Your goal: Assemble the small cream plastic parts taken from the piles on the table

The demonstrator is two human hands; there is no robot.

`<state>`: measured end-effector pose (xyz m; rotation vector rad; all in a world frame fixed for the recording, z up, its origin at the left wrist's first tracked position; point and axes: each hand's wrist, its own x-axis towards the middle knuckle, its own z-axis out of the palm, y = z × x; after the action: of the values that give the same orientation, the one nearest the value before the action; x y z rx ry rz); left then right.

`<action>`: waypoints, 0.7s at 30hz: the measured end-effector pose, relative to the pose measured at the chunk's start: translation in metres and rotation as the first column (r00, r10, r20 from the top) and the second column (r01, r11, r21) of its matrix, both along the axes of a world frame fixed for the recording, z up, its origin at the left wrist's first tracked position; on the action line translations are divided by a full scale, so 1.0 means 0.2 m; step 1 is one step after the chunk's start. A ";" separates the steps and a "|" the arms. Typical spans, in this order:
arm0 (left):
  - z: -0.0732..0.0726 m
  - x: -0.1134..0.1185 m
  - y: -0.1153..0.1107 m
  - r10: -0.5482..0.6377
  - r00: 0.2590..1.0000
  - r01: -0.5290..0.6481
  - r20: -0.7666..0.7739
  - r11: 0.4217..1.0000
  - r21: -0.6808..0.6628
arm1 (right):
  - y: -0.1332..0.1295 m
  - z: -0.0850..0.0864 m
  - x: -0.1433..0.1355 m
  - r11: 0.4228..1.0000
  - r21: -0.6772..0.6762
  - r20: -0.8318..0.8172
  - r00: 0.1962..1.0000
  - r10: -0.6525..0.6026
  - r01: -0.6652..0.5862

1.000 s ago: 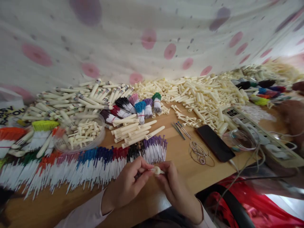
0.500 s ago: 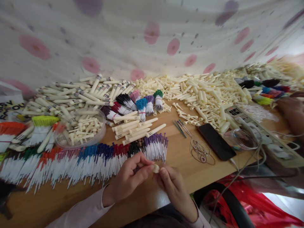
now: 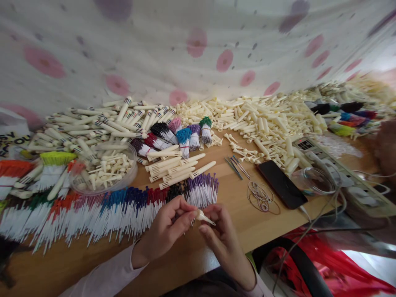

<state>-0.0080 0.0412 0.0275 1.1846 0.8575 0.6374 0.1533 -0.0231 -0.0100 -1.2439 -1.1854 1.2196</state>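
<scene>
My left hand (image 3: 173,227) is closed, pinching the wide end of a cream tapered pen part (image 3: 204,217) above the table's front edge. The narrow end points to the right, toward my right hand (image 3: 224,239). The thumb and fingers of that hand are apart around the narrow end; whether a fingertip touches it is hard to see. Just behind my hands lies a row of pen refills with white stems and coloured tops (image 3: 130,206). Cream pen barrels (image 3: 182,169) lie side by side beyond the row.
A clear tub (image 3: 133,173) holds small cream parts. Finished-looking pens (image 3: 102,123) and loose barrels (image 3: 262,113) are heaped at the back. Tweezers (image 3: 234,168), rubber bands (image 3: 262,198), a phone (image 3: 281,184) and a power strip (image 3: 349,181) lie rightward. Another person's blurred hand (image 3: 386,144) shows far right.
The tapered pen part now shows between my hands, where only a small cream end was visible before. My right thumb and fingers have spread apart. The other person's hand has moved.
</scene>
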 end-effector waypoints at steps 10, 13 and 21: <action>-0.01 -0.01 -0.01 0.022 1.000 -0.022 -0.012 1.000 0.007 | 0.00 -0.02 -0.01 0.999 -0.048 -0.073 0.997 0.009 -0.013; -0.01 -0.01 -0.01 0.026 1.000 -0.026 -0.012 1.000 0.014 | 0.00 0.00 -0.02 0.998 -0.053 -0.039 0.999 -0.023 0.021; 0.00 -0.02 0.00 0.026 1.000 -0.026 -0.016 0.999 0.022 | 0.00 0.02 -0.05 0.997 -0.072 -0.171 0.984 -0.041 0.029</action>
<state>-0.0111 0.0402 0.0280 1.2009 0.8831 0.6605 0.1432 -0.0223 -0.0068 -1.1788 -0.9984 1.3237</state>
